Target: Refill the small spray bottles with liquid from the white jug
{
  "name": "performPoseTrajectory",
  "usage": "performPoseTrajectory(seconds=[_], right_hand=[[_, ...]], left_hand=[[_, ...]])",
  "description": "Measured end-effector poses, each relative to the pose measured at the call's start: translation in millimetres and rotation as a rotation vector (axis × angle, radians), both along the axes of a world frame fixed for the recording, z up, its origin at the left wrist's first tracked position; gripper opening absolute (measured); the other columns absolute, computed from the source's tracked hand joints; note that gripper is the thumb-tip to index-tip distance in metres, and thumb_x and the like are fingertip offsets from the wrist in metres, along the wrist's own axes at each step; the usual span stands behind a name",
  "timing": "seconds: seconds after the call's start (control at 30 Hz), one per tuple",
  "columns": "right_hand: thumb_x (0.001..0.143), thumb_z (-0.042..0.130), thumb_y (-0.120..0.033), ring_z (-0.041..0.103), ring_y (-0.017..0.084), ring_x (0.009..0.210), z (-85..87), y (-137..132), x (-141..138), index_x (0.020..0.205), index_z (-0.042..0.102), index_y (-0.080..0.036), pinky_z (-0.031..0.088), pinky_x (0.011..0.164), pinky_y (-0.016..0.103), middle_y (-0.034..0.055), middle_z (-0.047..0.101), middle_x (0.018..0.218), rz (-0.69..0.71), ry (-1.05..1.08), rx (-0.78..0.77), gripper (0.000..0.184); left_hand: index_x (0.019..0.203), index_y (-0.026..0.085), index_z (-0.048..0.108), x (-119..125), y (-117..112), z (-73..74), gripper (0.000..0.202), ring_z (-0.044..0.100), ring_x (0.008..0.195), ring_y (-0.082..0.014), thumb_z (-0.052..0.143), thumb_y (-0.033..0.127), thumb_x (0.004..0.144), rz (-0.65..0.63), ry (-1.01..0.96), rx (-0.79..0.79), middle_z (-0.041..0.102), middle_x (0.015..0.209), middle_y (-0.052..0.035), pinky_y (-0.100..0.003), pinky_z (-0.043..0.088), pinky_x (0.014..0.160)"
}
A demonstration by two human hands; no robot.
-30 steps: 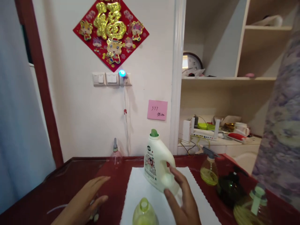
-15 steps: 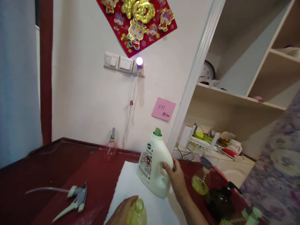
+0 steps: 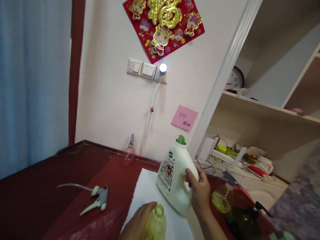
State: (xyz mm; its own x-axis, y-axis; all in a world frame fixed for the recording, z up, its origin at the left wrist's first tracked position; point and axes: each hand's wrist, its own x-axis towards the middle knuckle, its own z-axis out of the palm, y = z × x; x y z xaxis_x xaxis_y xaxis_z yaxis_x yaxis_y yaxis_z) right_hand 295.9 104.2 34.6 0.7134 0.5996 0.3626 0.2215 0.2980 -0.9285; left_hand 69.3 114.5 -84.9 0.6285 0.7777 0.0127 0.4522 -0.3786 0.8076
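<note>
My right hand [image 3: 200,188] is closed round the handle of a large pale-green detergent bottle [image 3: 172,176]. That bottle has its cap off, a green spout shows in its neck, and it tilts slightly left above or on a white sheet [image 3: 140,191]. My left hand [image 3: 138,221] wraps the side of a translucent yellow-green bottle [image 3: 157,226] with an uncovered mouth, at the lower edge of the view. Off to the left, a grey and cream trigger spray head [image 3: 99,198] with a thin tube lies on the dark red table [image 3: 100,170].
Against the wall stands a pink spray bottle [image 3: 129,155]. On the right are a clear bottle with yellow liquid [image 3: 221,201] and a dark pump bottle [image 3: 242,221]. A white router [image 3: 221,156] sits on the counter behind. A pink note [image 3: 184,117] is on the wall.
The whole scene has shifted right in view as the camera turned left. Both hands keep their holds on the two bottles.
</note>
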Motion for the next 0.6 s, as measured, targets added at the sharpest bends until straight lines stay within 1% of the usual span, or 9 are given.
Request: performPoseTrajectory(seconds=[0.1,0.2,0.27,0.33,0.43,0.53,0.6], right_hand=[[0.064,0.081,-0.06,0.055,0.014,0.064,23.1,-23.5,1.2,0.118,0.064,-0.018,0.042,0.052,0.026,0.001,0.068,0.09,-0.001,-0.038,-0.006,0.071],[0.061,0.083,-0.059,0.062,0.019,0.078,46.3,-44.9,3.6,0.116,0.064,-0.02,0.049,0.061,0.027,0.0032,0.07,0.1,0.001,-0.092,-0.017,0.07],[0.059,0.084,-0.061,0.064,0.021,0.083,58.4,-56.8,4.6,0.113,0.065,-0.021,0.053,0.065,0.029,0.0043,0.071,0.101,-0.011,-0.16,-0.047,0.07],[0.056,0.083,-0.063,0.066,0.023,0.082,67.5,-67.8,5.3,0.11,0.067,-0.021,0.055,0.065,0.031,0.0055,0.073,0.101,-0.028,-0.244,-0.086,0.071],[0.054,0.082,-0.064,0.07,0.027,0.085,78.8,-85.2,6.4,0.106,0.071,-0.023,0.058,0.066,0.033,0.006,0.076,0.101,-0.079,-0.397,-0.107,0.067],[0.06,0.079,-0.065,0.073,0.028,0.086,90.0,-105.7,7.7,0.103,0.074,-0.027,0.06,0.069,0.035,0.0039,0.078,0.099,-0.159,-0.632,-0.137,0.058],[0.066,0.075,-0.066,0.074,0.028,0.082,96.5,-120.8,8.0,0.103,0.074,-0.03,0.061,0.065,0.035,0.0024,0.079,0.097,-0.201,-0.801,-0.153,0.052]], left_hand=[[0.152,0.017,0.039,-3.9,-15.7,27.7,0.106,0.039,0.144,-0.0321,0.078,0.018,0.053,0.058,0.019,-0.045,0.045,0.157,-0.0126,-0.036,0.031,0.121],[0.149,0.017,0.041,-9.3,-26.6,55.0,0.101,0.04,0.142,-0.0308,0.078,0.02,0.055,0.163,-0.022,-0.059,0.047,0.155,-0.011,-0.034,0.03,0.12],[0.148,0.016,0.042,-12.7,-29.1,67.0,0.094,0.042,0.141,-0.0294,0.075,0.022,0.06,0.224,-0.054,-0.04,0.049,0.153,-0.0108,-0.034,0.029,0.12],[0.147,0.015,0.043,-15.4,-29.1,72.7,0.09,0.042,0.141,-0.0287,0.074,0.023,0.063,0.271,-0.07,-0.01,0.05,0.152,-0.0118,-0.035,0.029,0.12],[0.146,0.014,0.044,-17.6,-27.9,73.1,0.088,0.043,0.14,-0.0296,0.075,0.026,0.065,0.295,-0.055,0.011,0.051,0.151,-0.0129,-0.036,0.029,0.119],[0.146,0.014,0.044,-17.7,-27.9,70.7,0.087,0.043,0.14,-0.0296,0.075,0.026,0.066,0.282,-0.031,0.006,0.051,0.151,-0.0129,-0.036,0.03,0.119],[0.146,0.014,0.045,-17.3,-28.2,69.2,0.086,0.044,0.139,-0.0291,0.075,0.025,0.066,0.286,-0.03,0.002,0.051,0.151,-0.0128,-0.036,0.029,0.119]])
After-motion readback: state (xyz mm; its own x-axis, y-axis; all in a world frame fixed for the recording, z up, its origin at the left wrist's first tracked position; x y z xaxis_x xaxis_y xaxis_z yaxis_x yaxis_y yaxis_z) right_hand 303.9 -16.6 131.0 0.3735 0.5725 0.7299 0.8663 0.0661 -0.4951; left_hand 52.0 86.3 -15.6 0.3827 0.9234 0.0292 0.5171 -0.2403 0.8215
